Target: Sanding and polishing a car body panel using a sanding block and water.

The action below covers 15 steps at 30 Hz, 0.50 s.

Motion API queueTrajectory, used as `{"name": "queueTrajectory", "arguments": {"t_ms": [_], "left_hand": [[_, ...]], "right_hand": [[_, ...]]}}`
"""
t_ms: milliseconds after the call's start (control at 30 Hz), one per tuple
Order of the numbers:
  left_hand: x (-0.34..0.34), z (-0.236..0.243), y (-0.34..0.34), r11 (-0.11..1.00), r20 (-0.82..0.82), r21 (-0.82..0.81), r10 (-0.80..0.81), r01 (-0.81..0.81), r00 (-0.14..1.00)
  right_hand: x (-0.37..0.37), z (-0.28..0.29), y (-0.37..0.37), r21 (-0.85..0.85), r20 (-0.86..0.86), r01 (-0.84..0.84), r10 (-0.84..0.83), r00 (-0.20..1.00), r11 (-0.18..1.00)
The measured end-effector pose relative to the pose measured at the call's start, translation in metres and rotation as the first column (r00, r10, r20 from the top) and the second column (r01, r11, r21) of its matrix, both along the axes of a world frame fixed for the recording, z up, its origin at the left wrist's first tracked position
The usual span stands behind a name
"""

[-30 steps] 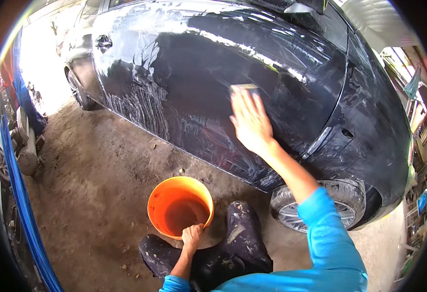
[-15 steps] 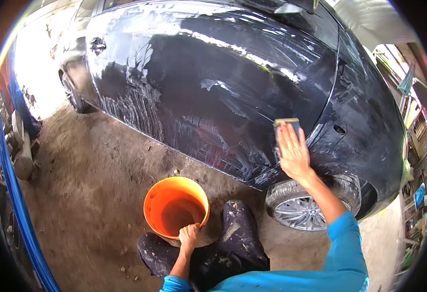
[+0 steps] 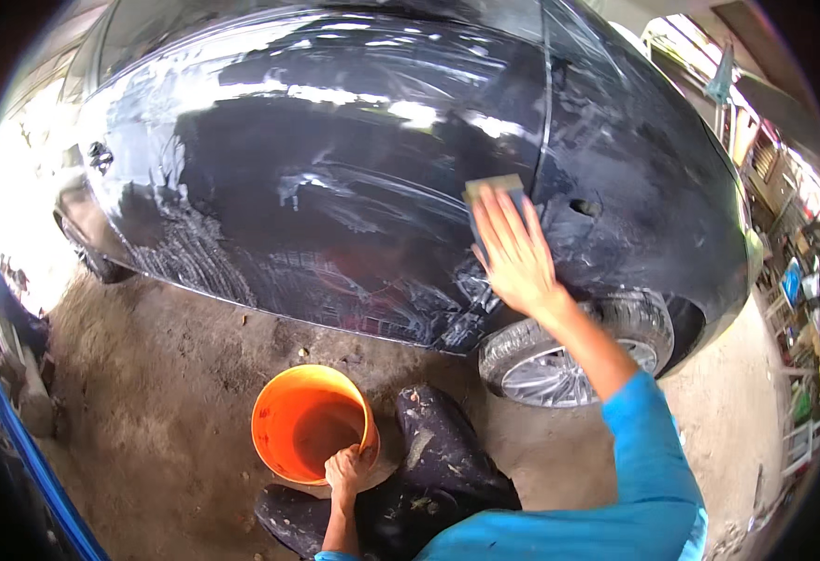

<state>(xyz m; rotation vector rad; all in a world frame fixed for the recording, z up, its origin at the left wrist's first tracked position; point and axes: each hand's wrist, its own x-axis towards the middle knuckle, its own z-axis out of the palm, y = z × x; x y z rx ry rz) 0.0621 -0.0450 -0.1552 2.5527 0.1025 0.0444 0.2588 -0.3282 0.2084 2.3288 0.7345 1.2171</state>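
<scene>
My right hand [image 3: 514, 252] lies with its fingers stretched over a flat sanding block [image 3: 496, 187], dark grey with a tan edge, pressed to the dark door [image 3: 270, 168] of a car. The block is just left of the seam between door and front fender [image 3: 643, 178]. Pale smears and dull patches cover the door panel. Low down, my left hand [image 3: 344, 470] is closed around the rim of an orange bucket [image 3: 274, 435] standing by my knee. Brownish murky liquid seems to lie inside the bucket.
The front wheel [image 3: 564, 369] is below my right forearm. A small hole [image 3: 585, 208] opens in the fender. Bare dirt ground [image 3: 148, 374] runs along the car. Blue cloth [image 3: 31, 458] hangs at the left, and cluttered shelves [image 3: 807, 355] stand at the right.
The view has swung, so the car and bucket sit further left in the picture. My right hand and the block stay at nearly the same spot on the door; my left hand stays on the rim.
</scene>
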Motion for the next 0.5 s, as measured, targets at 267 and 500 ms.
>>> {"name": "queueTrajectory", "arguments": {"t_ms": [267,500], "left_hand": [[0.005,-0.005,0.007,0.999,-0.023,0.044,-0.019,0.02,1.0],[0.006,0.003,-0.002,0.998,-0.042,0.052,-0.03,0.032,0.999]], "right_hand": [[0.01,0.01,0.045,0.179,0.013,0.018,-0.02,1.0,0.984],[0.03,0.088,0.052,0.266,0.167,-0.059,0.015,0.986,0.962]]}}
